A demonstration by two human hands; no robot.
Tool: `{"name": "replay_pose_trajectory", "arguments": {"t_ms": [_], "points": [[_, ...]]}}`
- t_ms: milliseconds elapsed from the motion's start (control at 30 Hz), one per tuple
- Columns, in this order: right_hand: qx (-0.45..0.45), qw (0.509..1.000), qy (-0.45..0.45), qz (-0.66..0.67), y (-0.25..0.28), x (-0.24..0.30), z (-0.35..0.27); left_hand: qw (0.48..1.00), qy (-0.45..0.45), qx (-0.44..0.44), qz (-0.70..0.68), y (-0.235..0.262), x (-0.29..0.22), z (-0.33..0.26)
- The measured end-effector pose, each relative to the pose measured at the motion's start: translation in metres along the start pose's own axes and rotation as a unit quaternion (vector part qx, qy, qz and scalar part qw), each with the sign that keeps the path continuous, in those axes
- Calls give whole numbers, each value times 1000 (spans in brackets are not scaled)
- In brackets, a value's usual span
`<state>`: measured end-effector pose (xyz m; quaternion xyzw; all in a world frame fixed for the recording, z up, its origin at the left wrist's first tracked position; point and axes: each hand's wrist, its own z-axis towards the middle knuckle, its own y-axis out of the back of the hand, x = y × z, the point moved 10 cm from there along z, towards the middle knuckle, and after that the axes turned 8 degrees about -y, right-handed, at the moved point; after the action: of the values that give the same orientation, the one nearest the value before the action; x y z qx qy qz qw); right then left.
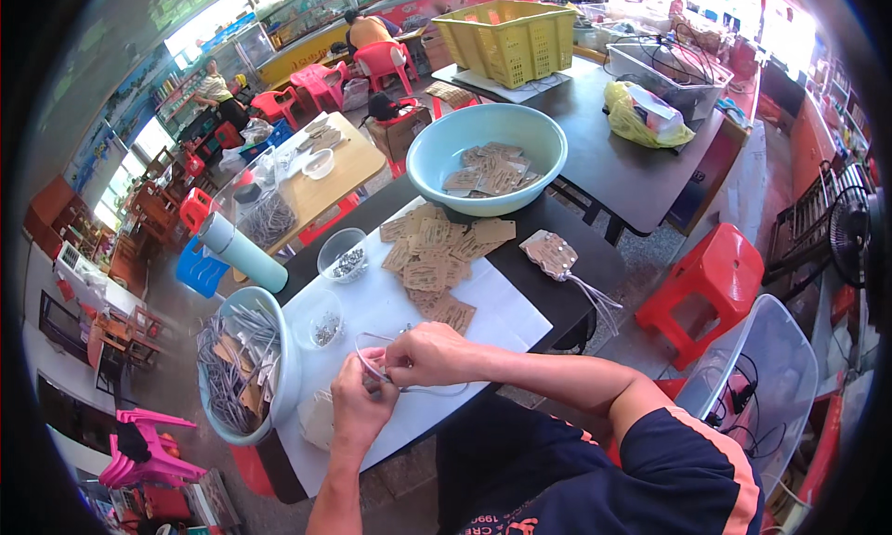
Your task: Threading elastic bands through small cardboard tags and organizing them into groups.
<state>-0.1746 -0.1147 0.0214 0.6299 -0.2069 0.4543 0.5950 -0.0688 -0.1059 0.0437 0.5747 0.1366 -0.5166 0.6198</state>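
Observation:
Close together over the white sheet, my two hands meet around a thin grey cord. My left hand is closed with its fingertips on the cord, and my right hand pinches it from the other side. A loop of it rises above the fingers and a tail trails to the right. Just beyond lies a heap of brown cardboard cards. Two clear tubs, one farther and one nearer, contain small metal pieces. Part of a pale card stack shows beside my left wrist.
A light-blue basin full of grey cords stands at left, beside a pale-green bottle. Another blue basin holds cards. Corded cards lie at the table's right. A red stool and clear bin stand right.

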Motion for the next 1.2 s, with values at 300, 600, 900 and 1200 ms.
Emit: {"name": "replay_pose_trajectory", "arguments": {"t_ms": [300,600,900,1200], "points": [[-94,992,61,-54,4,5,-4,997,33,52,55,4,17,7],[-13,997,75,-1,-4,10,-2,997,21,23,71,2,21,-3],[-37,998,41,14,-1,-1,-4,998,-51,-17,21,-3,15,-3],[-69,997,15,43,6,1,-2,997,-37,-45,-57,4,15,-2]]}}
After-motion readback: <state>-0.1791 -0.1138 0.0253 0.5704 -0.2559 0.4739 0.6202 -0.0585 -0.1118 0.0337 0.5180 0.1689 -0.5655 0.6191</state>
